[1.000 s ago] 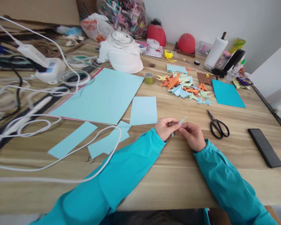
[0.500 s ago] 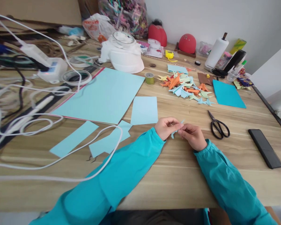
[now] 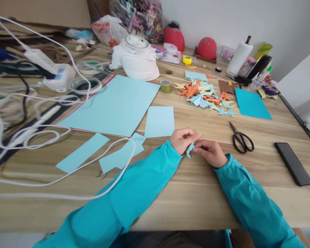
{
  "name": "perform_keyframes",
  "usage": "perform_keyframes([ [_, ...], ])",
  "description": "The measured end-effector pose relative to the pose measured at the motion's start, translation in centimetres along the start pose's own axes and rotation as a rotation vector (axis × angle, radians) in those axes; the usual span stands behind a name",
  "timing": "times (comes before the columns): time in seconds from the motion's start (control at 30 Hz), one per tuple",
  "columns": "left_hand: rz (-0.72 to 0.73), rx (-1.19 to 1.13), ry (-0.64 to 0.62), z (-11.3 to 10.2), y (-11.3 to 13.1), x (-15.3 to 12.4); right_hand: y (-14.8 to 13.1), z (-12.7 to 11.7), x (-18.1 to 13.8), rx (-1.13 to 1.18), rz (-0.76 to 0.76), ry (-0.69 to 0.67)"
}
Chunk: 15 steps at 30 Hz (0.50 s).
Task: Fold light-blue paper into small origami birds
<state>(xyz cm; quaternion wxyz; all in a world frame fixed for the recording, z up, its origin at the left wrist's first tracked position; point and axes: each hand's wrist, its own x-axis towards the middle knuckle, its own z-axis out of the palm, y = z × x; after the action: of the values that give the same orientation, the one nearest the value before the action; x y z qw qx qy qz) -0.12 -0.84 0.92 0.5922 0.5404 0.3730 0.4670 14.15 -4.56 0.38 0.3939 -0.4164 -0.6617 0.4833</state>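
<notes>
My left hand [image 3: 181, 140] and my right hand [image 3: 210, 153] meet over the wooden table [image 3: 196, 193], both in teal sleeves. Together they pinch a small folded piece of light blue paper [image 3: 189, 150], which hangs down between the fingertips. A cut light blue square [image 3: 159, 121] lies just beyond my left hand. Black scissors [image 3: 240, 139] rest to the right of my right hand.
A large light blue sheet [image 3: 113, 105] and blue offcuts [image 3: 84, 151] lie left. A pile of folded paper cranes [image 3: 205, 96], a thread spool [image 3: 165, 86], teal paper [image 3: 251, 104] sit farther back. A black phone [image 3: 293, 163] lies right. White cables [image 3: 54, 137] sprawl left.
The folded paper pointed up past my fingers a second ago; now it has turned downward and sits lower between my hands. My hands stay in the same spot.
</notes>
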Motion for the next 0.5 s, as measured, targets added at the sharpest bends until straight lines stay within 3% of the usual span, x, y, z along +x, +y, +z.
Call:
perform_keyframes([
  [0.17, -0.162, -0.15, 0.024, 0.0, -0.4, 0.2, 0.0, -0.2, 0.1, 0.126, 0.098, 0.078],
  [0.27, -0.148, -0.2, 0.0, -0.1, -0.6, 0.3, 0.1, -0.6, 0.2, 0.253, 0.168, 0.2],
  [0.37, -0.001, -0.087, -0.037, -0.2, -0.6, 0.2, 0.3, -0.9, 0.4, 0.376, 0.21, 0.286],
  [0.5, 0.23, 0.105, -0.106, -0.2, -0.6, -0.2, 0.4, -1.1, 0.4, 0.446, 0.229, 0.258],
])
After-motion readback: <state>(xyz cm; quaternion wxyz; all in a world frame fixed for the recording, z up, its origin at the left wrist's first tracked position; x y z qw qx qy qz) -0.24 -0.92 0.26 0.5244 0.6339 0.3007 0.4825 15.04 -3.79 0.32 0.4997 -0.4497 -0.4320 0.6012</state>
